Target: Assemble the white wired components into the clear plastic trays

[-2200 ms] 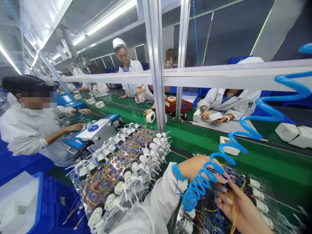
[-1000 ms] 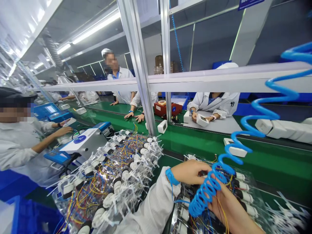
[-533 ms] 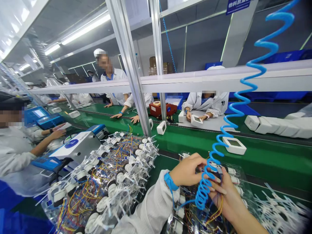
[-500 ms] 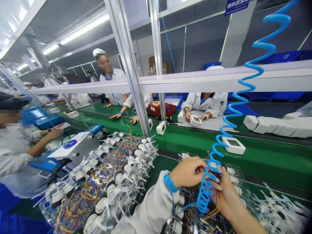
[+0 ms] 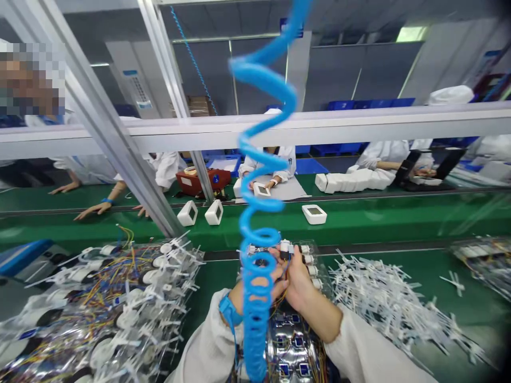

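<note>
In the middle of the head view, my right hand (image 5: 300, 283) has its fingers closed around a small white-and-black cylindrical part (image 5: 285, 249) with thin wires. My left hand (image 5: 278, 287), a blue strap on its wrist, is close beside it, fingers curled at the wires. A blue coiled hose (image 5: 257, 303) hangs in front and covers much of that hand. What its fingers grip is hidden. Under both hands lies a clear plastic tray (image 5: 325, 266) with more white-and-black cylinders along its right side. Shiny parts with small dark-blue squares (image 5: 293, 340) lie nearer to me.
Trays of wired assemblies (image 5: 115, 298) with white plastic pieces lie left. Loose white cross-shaped plastic pieces (image 5: 383, 298) are heaped right. White devices with screens (image 5: 314, 214) sit on the green conveyor (image 5: 359, 218). A metal post (image 5: 115, 133) rises left; co-workers sit opposite.
The view has swung right, and the coiled hose now hangs before my left hand. Both hands stay together over the tray. A second white device shows beside the post.
</note>
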`<state>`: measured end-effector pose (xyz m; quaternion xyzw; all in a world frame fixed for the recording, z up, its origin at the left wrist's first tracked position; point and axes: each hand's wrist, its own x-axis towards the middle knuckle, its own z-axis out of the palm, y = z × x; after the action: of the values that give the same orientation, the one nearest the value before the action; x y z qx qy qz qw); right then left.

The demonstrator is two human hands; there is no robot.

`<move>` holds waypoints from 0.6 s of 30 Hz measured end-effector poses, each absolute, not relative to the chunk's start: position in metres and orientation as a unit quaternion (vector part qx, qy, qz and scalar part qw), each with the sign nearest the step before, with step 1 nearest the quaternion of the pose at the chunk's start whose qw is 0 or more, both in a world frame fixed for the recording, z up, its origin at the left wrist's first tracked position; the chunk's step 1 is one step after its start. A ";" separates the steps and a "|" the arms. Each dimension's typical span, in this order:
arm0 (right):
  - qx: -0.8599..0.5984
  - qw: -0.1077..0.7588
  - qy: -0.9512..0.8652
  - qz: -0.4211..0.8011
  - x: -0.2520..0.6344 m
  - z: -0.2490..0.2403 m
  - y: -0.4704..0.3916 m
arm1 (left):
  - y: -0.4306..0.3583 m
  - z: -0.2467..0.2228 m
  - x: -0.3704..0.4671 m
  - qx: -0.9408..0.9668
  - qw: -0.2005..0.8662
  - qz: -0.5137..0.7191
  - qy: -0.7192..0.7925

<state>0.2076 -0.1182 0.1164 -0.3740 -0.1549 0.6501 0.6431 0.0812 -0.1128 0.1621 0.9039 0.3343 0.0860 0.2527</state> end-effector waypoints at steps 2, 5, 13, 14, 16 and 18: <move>-0.374 0.645 -0.135 0.653 0.206 0.119 -0.118 | -0.114 0.164 0.078 0.916 0.240 0.047 0.318; -0.369 0.630 -0.124 0.672 0.207 0.121 -0.120 | -0.108 0.166 0.064 0.927 0.272 0.019 0.258; -0.364 0.484 -0.157 0.780 0.210 0.115 -0.133 | -0.083 0.171 0.036 0.825 0.294 0.323 0.357; -0.361 0.462 -0.166 0.793 0.209 0.114 -0.134 | -0.082 0.170 0.036 0.827 0.299 0.336 0.338; -0.351 0.428 -0.183 0.812 0.206 0.113 -0.137 | -0.083 0.168 0.040 0.846 0.316 0.315 0.292; -0.340 0.411 -0.196 0.823 0.205 0.114 -0.140 | -0.084 0.164 0.044 0.850 0.348 0.284 0.275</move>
<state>0.2050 -0.1396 0.1144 -0.3398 -0.1958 0.8229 0.4110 0.0443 -0.0843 0.1641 0.8503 0.2752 0.2835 0.3476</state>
